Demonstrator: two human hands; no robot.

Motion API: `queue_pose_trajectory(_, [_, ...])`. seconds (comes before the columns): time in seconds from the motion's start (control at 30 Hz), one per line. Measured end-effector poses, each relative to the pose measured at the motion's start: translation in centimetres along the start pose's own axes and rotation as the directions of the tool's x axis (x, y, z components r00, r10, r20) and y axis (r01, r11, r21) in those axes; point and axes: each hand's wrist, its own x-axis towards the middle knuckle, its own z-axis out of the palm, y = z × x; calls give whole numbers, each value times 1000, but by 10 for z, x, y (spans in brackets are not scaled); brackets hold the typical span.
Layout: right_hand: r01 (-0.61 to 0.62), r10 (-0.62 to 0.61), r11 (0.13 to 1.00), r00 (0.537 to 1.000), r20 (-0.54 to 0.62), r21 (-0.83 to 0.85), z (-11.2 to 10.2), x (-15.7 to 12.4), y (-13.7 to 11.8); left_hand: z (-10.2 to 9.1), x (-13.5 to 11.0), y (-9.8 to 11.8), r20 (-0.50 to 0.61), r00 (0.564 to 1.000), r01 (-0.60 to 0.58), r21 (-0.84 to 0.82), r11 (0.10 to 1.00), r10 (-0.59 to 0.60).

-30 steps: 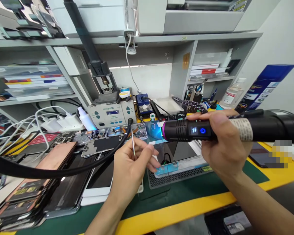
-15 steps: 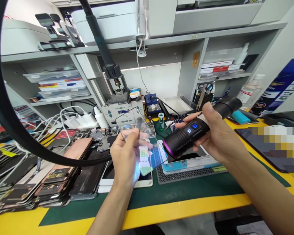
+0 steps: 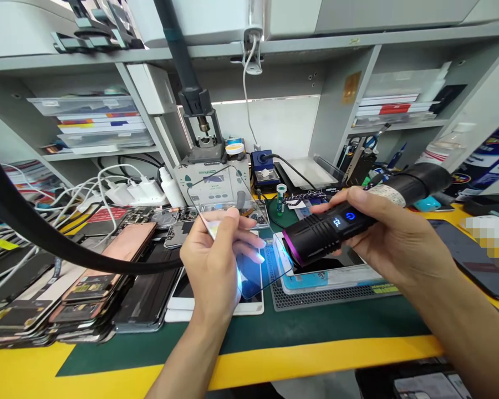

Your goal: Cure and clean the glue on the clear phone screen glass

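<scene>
My left hand point(image 3: 214, 257) is closed on a clear glass panel point(image 3: 253, 280) with rounded corners and a thin dark edge, held tilted above the bench. In my right hand point(image 3: 382, 227) is a black flashlight point(image 3: 326, 233) with a purple-glowing rim, a lit blue button and a small display. Its head points left at the glass panel's right edge; I cannot tell whether they touch. Bluish light falls on my left fingertips and palm. Below the panel lies a white-framed device point(image 3: 255, 307) with a dark screen, partly hidden by my left hand.
Stacked phone parts point(image 3: 95, 282) crowd the left, beside white chargers and cables point(image 3: 141, 191). A black curved arm point(image 3: 108, 263) crosses the left foreground. Behind stands a grey control unit point(image 3: 214, 185). A perforated grey mat point(image 3: 316, 299) and a dark tablet point(image 3: 474, 260) lie right.
The glass panel has turned slightly, and the coloured patch marked HONOR no longer shows in its lower part. Brighter light falls on my left fingertips. The whole view has shifted a little.
</scene>
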Motion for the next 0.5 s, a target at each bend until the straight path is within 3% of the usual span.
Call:
queue_pose_trajectory(0.23, [164,-170,985,975,-145,-55,8,-7,0,3,-5,1,-18,995,-95,92,991,97])
queue_pose_trajectory(0.37, [252,-276,952,952,-130,-175,11,-13,2,4,-5,0,-15,994,-109,108,988,112])
queue_pose_trajectory(0.5, [379,-439,870,886,-146,-316,15,-19,4,2,-4,-2,14,992,-125,109,986,124])
